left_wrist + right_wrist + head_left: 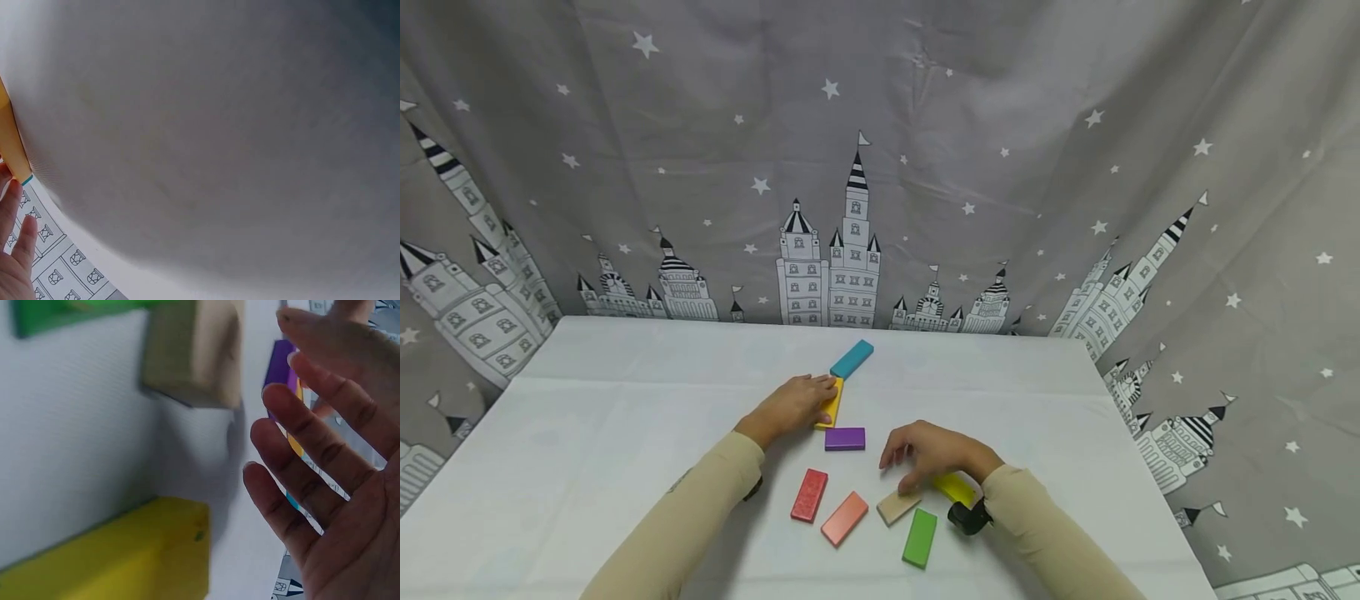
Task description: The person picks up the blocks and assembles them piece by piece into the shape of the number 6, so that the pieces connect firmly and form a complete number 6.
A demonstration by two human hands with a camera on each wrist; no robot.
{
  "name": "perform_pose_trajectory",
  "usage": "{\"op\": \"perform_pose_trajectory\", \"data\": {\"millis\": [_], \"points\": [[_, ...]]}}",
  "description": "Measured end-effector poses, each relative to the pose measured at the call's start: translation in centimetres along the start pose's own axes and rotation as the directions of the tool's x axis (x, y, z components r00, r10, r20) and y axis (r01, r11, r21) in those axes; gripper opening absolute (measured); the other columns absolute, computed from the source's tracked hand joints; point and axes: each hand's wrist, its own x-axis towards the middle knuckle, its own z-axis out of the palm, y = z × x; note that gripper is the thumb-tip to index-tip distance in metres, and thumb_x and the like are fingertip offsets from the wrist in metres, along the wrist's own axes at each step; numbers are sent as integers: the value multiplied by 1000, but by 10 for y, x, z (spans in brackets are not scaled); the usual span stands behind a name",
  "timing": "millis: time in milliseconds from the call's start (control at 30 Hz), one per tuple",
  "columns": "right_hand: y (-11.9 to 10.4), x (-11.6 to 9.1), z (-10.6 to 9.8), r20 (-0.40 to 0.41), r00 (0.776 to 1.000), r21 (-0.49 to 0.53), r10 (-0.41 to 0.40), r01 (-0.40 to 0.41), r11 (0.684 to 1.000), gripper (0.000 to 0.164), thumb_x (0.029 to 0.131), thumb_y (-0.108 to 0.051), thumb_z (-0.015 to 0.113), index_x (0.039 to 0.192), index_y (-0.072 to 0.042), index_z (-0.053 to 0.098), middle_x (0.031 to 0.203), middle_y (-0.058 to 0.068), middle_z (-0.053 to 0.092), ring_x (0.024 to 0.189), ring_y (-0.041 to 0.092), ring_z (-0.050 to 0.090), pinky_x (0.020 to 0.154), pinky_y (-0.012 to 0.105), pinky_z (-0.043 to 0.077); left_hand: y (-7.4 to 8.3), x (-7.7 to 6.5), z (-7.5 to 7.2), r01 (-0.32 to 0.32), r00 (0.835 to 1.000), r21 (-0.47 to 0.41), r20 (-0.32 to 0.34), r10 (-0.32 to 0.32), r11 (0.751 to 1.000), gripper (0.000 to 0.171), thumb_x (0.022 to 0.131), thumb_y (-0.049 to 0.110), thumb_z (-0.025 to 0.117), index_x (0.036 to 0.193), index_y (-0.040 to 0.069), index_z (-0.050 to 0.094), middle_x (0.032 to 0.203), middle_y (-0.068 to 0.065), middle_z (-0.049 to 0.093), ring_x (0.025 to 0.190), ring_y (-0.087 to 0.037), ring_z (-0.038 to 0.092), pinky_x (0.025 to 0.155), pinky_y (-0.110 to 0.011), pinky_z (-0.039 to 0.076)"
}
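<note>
My left hand (795, 406) lies on the orange-yellow block (832, 403), its fingers reaching over the top. In the left wrist view fingertips (11, 194) meet the end of that block (11, 140); a grip cannot be made out. My right hand (936, 452) hovers with loosely bent fingers near the plain wooden block (898, 507). Under that wrist a lemon-yellow block (955, 488) is partly covered. The right wrist view shows the right hand's spread fingers holding nothing, apart from the blurred wooden block (194, 356).
A blue block (852, 359) touches or nearly touches the orange-yellow one's far end. The purple block (845, 439) sits by its near end. Red (808, 495), coral (845, 518) and green (919, 538) blocks lie nearer on the white table (625, 400). Behind hangs a grey castle-print curtain (925, 125).
</note>
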Motion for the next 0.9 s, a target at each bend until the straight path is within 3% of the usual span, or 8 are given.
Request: {"op": "perform_pose_trajectory", "data": {"millis": [300, 900], "points": [[0, -8, 14, 93, 995, 4, -17, 17, 1000, 30, 74, -14, 85, 100, -20, 71, 94, -17, 61, 89, 1, 52, 84, 18, 45, 0, 0, 1, 17, 1000, -33, 11, -16, 999, 61, 89, 33, 66, 137, -2, 50, 144, -17, 46, 135, -31, 41, 111, -48, 32], [2, -6, 18, 80, 996, -7, -46, 47, 999, 25, 74, -7, 83, 95, -15, 72, 88, -18, 61, 79, -3, 53, 76, 15, 48, -1, 0, 2, 11, 1000, -33, -5, -11, 999, 60, 88, 32, 67, 135, -2, 53, 143, -17, 48, 134, -31, 42, 110, -49, 32]]}}
